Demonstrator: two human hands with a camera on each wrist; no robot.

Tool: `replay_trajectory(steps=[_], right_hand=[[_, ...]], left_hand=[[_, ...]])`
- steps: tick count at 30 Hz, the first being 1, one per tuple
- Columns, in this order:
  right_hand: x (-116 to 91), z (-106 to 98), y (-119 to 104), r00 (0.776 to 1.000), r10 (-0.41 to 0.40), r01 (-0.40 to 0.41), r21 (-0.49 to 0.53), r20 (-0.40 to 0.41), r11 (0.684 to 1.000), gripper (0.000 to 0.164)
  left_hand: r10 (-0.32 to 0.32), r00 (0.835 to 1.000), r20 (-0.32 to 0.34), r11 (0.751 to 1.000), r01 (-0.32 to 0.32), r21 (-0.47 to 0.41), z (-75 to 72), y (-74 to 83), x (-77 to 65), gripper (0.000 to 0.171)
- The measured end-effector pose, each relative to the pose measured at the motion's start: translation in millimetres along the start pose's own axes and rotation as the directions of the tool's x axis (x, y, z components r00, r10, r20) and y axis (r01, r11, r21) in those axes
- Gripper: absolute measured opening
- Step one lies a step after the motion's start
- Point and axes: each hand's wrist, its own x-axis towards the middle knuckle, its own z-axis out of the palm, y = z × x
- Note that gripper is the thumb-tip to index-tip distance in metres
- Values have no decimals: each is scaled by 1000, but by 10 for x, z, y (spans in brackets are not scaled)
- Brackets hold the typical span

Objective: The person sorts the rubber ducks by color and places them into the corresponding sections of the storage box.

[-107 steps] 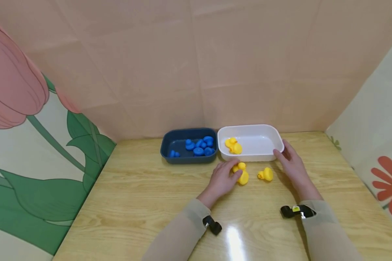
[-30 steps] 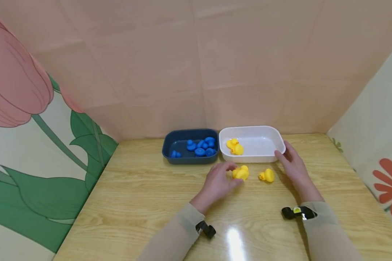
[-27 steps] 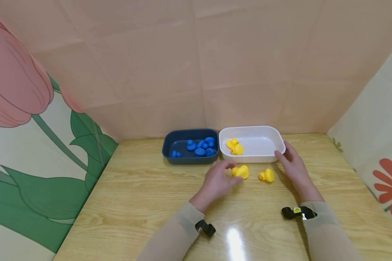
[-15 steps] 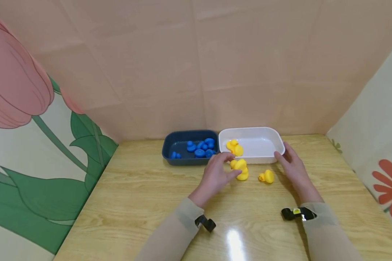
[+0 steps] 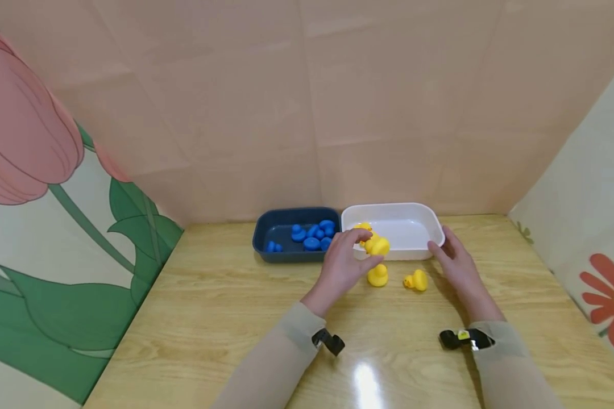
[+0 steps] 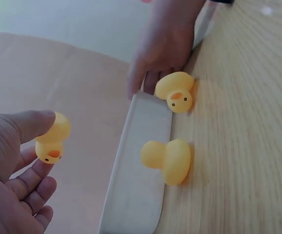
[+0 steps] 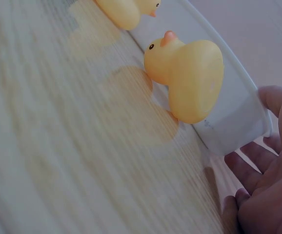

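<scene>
My left hand (image 5: pixel 340 261) pinches a yellow rubber duck (image 5: pixel 380 246) between thumb and fingertips, near the front rim of the white tray (image 5: pixel 409 230). In the left wrist view that held duck (image 6: pixel 53 139) hangs head down, beak visible. My right hand (image 5: pixel 460 270) grips the tray's right end, thumb at the rim and fingers around the outside corner. Below the held duck, another duck (image 5: pixel 377 276) sits upright on the table. To its right a third duck (image 5: pixel 417 280) lies tipped on its side. Yellow ducks (image 5: pixel 363 226) inside the tray are partly hidden behind my left fingers.
A dark blue tray (image 5: pixel 273 257) stands directly left of the white one, with several blue ducks (image 5: pixel 312 244) inside. Behind both trays rises a pinkish backdrop (image 5: pixel 307 142). The wooden table (image 5: pixel 235 329) stretches toward me in front of them.
My left hand has picked one duck off the table and raised it toward the white tray, uncovering the upright duck below. The right hand has stayed at the tray's end.
</scene>
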Motion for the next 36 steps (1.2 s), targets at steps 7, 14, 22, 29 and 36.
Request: replay_trajectory(steps=[7,14,22,29,36], right_hand=[[20,0,22,1000,6,-6,1,5,1000,95],[32,17,40,1000,10,-10,1,0,1000,96],[56,24,53,1000,3,-3,6,-1,1000,98],[65,27,56,1000,-5,5,10,7,1000,97],[60,31,46,1000,-9,9,5,7,1000,98]], left_hand=[[-13,1000,-24,1000,13,-11,37,31,128,44],[-8,999,-46,1000,8,10,86,25,237,42],[-26,998,-56,1000,27,13,138,8,360,40],[-26,997,-79,999,29,37,230,-41,496,39],[-51,995,-81,998,54,44,340,-83,589,40]])
